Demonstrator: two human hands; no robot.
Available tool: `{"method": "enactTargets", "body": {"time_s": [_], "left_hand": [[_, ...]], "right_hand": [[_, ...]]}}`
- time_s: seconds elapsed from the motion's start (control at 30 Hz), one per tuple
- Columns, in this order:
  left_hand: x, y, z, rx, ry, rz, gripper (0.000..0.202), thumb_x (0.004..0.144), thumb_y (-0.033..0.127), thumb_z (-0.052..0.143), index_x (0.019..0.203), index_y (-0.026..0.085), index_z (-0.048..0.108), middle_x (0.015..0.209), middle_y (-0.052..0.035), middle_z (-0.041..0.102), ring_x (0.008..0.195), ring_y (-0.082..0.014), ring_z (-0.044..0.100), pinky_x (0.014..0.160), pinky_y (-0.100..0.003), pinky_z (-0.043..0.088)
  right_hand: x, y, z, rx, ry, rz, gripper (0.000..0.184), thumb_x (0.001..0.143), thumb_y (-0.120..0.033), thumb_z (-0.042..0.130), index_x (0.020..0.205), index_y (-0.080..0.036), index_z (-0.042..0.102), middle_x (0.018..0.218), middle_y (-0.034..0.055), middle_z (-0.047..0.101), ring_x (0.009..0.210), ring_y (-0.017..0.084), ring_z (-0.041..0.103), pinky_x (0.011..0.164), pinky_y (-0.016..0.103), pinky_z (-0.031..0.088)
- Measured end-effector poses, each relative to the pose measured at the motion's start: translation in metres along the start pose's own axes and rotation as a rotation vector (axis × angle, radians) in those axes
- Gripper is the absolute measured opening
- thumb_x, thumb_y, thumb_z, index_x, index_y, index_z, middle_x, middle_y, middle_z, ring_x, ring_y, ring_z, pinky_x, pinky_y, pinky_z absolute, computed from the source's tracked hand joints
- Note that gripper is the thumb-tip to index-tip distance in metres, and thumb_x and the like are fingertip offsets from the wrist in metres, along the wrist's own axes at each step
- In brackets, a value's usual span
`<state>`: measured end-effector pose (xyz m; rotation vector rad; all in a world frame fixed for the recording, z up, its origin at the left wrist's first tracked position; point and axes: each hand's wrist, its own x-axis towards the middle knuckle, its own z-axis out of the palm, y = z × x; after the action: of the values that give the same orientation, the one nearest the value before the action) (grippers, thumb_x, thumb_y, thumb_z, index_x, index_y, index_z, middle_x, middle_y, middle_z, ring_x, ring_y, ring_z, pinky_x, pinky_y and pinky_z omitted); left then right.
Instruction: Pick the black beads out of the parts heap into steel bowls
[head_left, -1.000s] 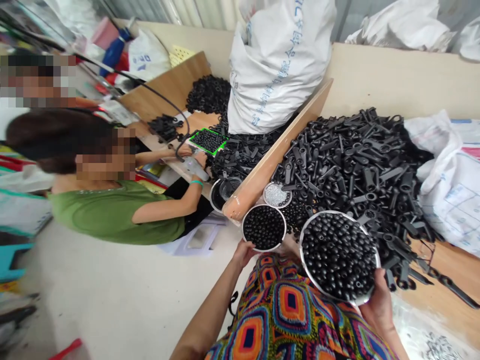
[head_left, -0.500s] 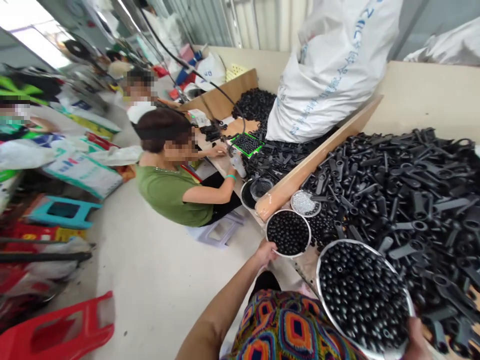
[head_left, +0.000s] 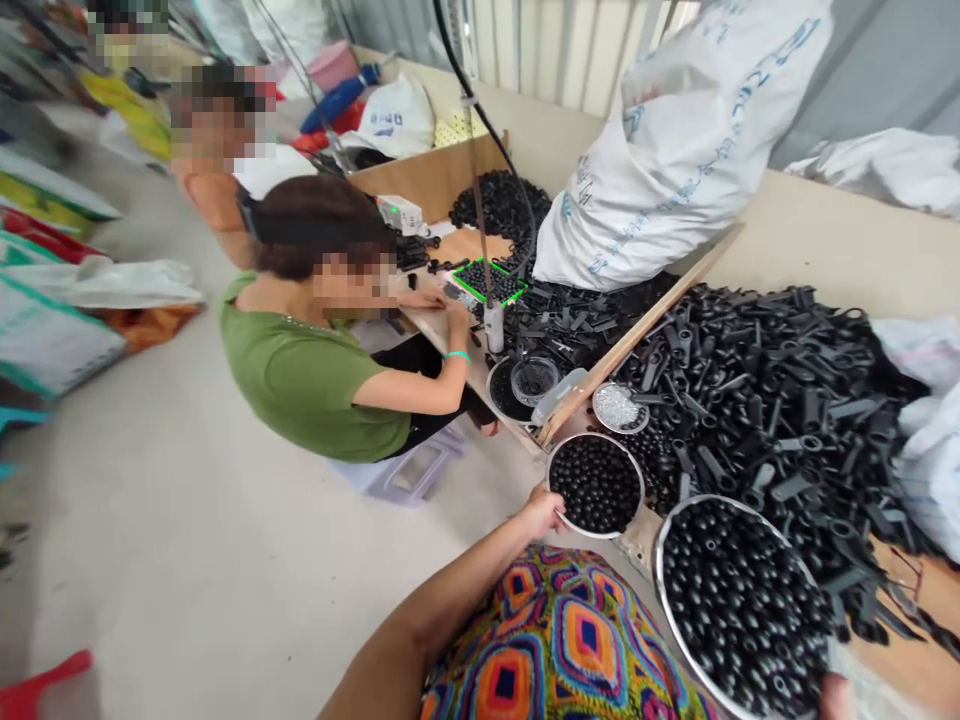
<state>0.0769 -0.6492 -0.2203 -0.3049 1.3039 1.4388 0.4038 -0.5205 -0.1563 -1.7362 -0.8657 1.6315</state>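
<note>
My left hand (head_left: 544, 511) grips the left rim of a smaller round bowl (head_left: 556, 470) full of shiny black beads (head_left: 600, 483). At the lower right, my right hand (head_left: 834, 694) shows only in part, its fingers closed on the rim of a larger round bowl (head_left: 660, 560), which holds many black beads (head_left: 739, 600) with small holes. Both bowls are at the front edge of the worktable. Behind the smaller bowl stands a little dish (head_left: 621, 408) of clear, glittering pieces. A big heap of black plastic handle-shaped parts (head_left: 757, 400) spreads beyond the bowls.
A wooden divider (head_left: 637, 340) splits the table. Beyond it leans a large white woven sack (head_left: 660, 170). To the left, a person in a green top (head_left: 315, 370) sits on a plastic stool (head_left: 409, 475), working by a green-edged tray (head_left: 491, 282). A red stool (head_left: 56, 680) is at lower left.
My view has swung to the right and come closer to the table. Both hands keep hold of their bowls. The seated person's hands have shifted slightly.
</note>
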Motion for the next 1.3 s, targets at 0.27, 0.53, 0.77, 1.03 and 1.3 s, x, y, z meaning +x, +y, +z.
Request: {"method": "enactTargets", "body": {"time_s": [0.27, 0.53, 0.77, 1.03, 1.3], "left_hand": [[-0.057, 0.015, -0.064, 0.094, -0.031, -0.042, 0.042, 0.041, 0.017, 0.048, 0.083, 0.018, 0.044, 0.043, 0.0060, 0.047, 0.034, -0.0173, 0.051, 0.027, -0.019, 0.024], [-0.116, 0.034, -0.142, 0.132, 0.142, -0.015, 0.039, 0.045, 0.017, 0.054, 0.082, 0.018, 0.044, 0.044, 0.0059, 0.050, 0.036, -0.0151, 0.050, 0.028, -0.017, 0.026], [-0.147, 0.058, -0.168, 0.085, 0.243, 0.066, 0.036, 0.048, 0.012, 0.061, 0.080, 0.019, 0.044, 0.044, 0.0081, 0.048, 0.035, -0.0126, 0.048, 0.030, -0.017, 0.029], [-0.154, 0.075, -0.159, 0.095, 0.272, 0.098, 0.031, 0.050, 0.014, 0.062, 0.077, 0.018, 0.048, 0.046, 0.0072, 0.048, 0.036, -0.0101, 0.045, 0.029, -0.015, 0.027], [-0.145, 0.082, -0.152, 0.105, 0.239, -0.004, 0.040, 0.046, 0.013, 0.063, 0.084, 0.019, 0.050, 0.054, 0.0079, 0.051, 0.035, -0.0081, 0.042, 0.030, -0.018, 0.030]], "right_hand": [[-0.020, 0.013, 0.042, 0.283, 0.177, 0.032, 0.058, 0.067, -0.055, 0.066, 0.118, -0.031, 0.057, 0.131, -0.0003, 0.051, 0.129, 0.029, 0.035, 0.110, 0.056, 0.023], [-0.015, 0.068, 0.100, 0.373, -0.022, 0.071, 0.039, 0.069, -0.053, 0.065, 0.099, -0.028, 0.067, 0.109, -0.0013, 0.065, 0.118, 0.025, 0.048, 0.103, 0.049, 0.037], [-0.023, 0.086, 0.166, 0.460, -0.178, 0.131, 0.039, 0.068, -0.050, 0.067, 0.098, -0.025, 0.068, 0.109, -0.0002, 0.066, 0.114, 0.025, 0.051, 0.104, 0.043, 0.037], [-0.003, 0.092, 0.203, 0.474, -0.211, 0.031, 0.042, 0.070, -0.050, 0.066, 0.103, -0.023, 0.065, 0.108, 0.0002, 0.066, 0.114, 0.024, 0.051, 0.104, 0.043, 0.036], [0.028, 0.083, 0.220, 0.528, -0.224, -0.049, 0.045, 0.067, -0.049, 0.069, 0.104, -0.023, 0.064, 0.107, 0.0000, 0.066, 0.111, 0.022, 0.053, 0.103, 0.041, 0.036]]}}
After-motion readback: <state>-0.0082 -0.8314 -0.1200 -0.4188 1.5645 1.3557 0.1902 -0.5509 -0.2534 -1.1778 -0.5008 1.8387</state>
